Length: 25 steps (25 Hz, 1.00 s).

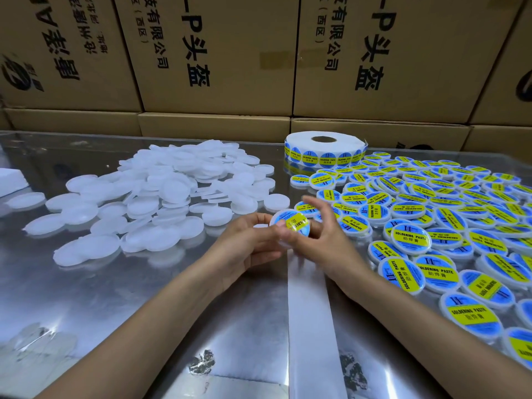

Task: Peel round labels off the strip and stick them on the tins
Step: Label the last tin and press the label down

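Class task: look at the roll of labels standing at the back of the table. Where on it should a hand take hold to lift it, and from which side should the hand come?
Grip the roll of labels across its outer wall, coming down from above. It lies flat with its core hole facing up. Its left and front sides look free, but labelled tins crowd close on the right, so a top-down hold probably suits best.

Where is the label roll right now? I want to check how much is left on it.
In the head view the label roll lies flat at the table's far edge, right of centre, against the cardboard boxes, between the plain white tins and the labelled tins.
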Available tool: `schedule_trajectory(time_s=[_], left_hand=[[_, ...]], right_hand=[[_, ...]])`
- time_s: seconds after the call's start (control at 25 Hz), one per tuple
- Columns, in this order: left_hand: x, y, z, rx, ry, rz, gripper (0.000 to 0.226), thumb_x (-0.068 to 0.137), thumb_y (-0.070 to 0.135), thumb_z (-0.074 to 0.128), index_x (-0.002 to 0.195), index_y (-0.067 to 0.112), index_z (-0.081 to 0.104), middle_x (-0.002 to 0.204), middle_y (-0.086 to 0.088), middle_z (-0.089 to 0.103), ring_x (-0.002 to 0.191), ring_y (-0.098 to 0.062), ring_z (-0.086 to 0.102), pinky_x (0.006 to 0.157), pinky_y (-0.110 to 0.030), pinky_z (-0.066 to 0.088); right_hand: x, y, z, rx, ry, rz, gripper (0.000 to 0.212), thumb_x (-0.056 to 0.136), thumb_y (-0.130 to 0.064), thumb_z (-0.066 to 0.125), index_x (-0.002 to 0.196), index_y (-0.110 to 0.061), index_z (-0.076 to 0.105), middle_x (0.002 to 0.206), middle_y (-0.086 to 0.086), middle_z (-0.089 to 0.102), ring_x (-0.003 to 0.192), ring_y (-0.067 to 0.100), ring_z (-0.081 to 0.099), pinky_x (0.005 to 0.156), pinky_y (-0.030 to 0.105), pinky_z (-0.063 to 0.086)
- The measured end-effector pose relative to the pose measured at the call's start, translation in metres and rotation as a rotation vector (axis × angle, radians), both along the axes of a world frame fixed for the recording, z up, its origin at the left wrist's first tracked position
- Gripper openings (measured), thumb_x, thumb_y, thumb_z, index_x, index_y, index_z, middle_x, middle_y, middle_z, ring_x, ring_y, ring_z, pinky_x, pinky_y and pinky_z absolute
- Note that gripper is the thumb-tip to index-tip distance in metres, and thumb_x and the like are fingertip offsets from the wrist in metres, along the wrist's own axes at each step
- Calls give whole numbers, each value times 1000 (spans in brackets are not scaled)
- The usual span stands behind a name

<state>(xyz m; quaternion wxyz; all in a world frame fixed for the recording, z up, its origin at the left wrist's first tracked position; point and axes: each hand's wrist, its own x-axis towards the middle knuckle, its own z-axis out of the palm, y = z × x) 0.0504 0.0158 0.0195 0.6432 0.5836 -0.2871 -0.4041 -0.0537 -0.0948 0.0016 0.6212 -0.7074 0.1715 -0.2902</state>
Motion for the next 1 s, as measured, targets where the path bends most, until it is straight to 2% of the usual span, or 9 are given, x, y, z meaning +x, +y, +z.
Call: schedule_trajectory(time_s=[0.08, 0.16, 0.4, 0.48, 0.6, 0.72, 0.8, 0.92, 1.0], left_hand=[[-2, -1, 0, -4, 3, -28, 16, 88, 25, 63, 98, 13, 60, 82, -2, 73, 66, -6, 68, 55, -16, 52], [-3, -1, 1, 24, -15, -70, 18, 92, 25, 57, 104, 13, 62, 80, 0, 72, 66, -5, 68, 53, -14, 50], [-6, -3, 0, -25, -57, -106, 23, 96, 32, 46, 101, 18, 64, 80, 0, 74, 68, -6, 70, 52, -15, 51], [-7, -5, -3, -37, -91, -121, 22, 96, 30, 48, 105, 16, 62, 87, -2, 74, 76, -11, 71, 63, -18, 54], [-9, -5, -9, -120, -263, -208, 38, 87, 24, 65, 120, 10, 52, 103, -8, 71, 94, -22, 68, 90, -32, 53], [-11, -3, -14, -61, -580, -257, 57, 76, 10, 77, 120, 14, 41, 109, 0, 62, 97, -10, 63, 90, -26, 51], [-10, -2, -17, 50, -810, -244, 61, 74, 17, 80, 119, 17, 39, 107, 5, 55, 100, -6, 58, 94, -25, 48], [-7, -1, -17, 69, -1019, -227, 39, 77, 27, 77, 104, 20, 51, 99, 13, 56, 94, 5, 54, 86, -11, 42], [-7, 0, -15, 50, -1140, -223, 22, 79, 28, 75, 94, 23, 59, 90, 17, 55, 85, 10, 50, 75, -5, 36]], right_hand=[[0, 3, 0, -110, 25, 46, 33, 76, -19, 77, 103, -15, 58, 69, -10, 63, 64, 3, 56, 61, 19, 46], [1, 4, -1, -148, 27, 23, 23, 82, -27, 71, 91, -8, 61, 66, -8, 59, 57, 3, 52, 57, 20, 44], [0, 7, 3, -70, -14, -86, 42, 99, -32, 45, 61, -17, 53, 40, -7, 48, 32, 5, 40, 34, 16, 32], [0, 7, 5, -25, -9, -125, 50, 101, -35, 39, 57, -17, 54, 39, -6, 49, 31, 5, 42, 33, 15, 31], [1, 5, 7, 66, -12, -175, 54, 102, -38, 33, 61, -15, 60, 41, -5, 54, 34, 5, 48, 34, 14, 33], [1, 1, 8, 161, -17, -239, 52, 101, -41, 32, 58, -16, 50, 36, -8, 43, 32, 6, 39, 37, 18, 32], [0, -5, 9, 228, -23, -266, 46, 100, -42, 36, 63, -15, 43, 35, -7, 32, 32, 7, 31, 36, 18, 33], [-4, -20, 8, 161, 54, -304, 25, 97, -36, 47, 89, -12, 50, 42, -5, 46, 34, 6, 43, 41, 21, 47], [-6, -31, 7, 95, 132, -335, 25, 96, -31, 52, 112, -11, 49, 53, -2, 56, 34, 7, 49, 40, 20, 46]])
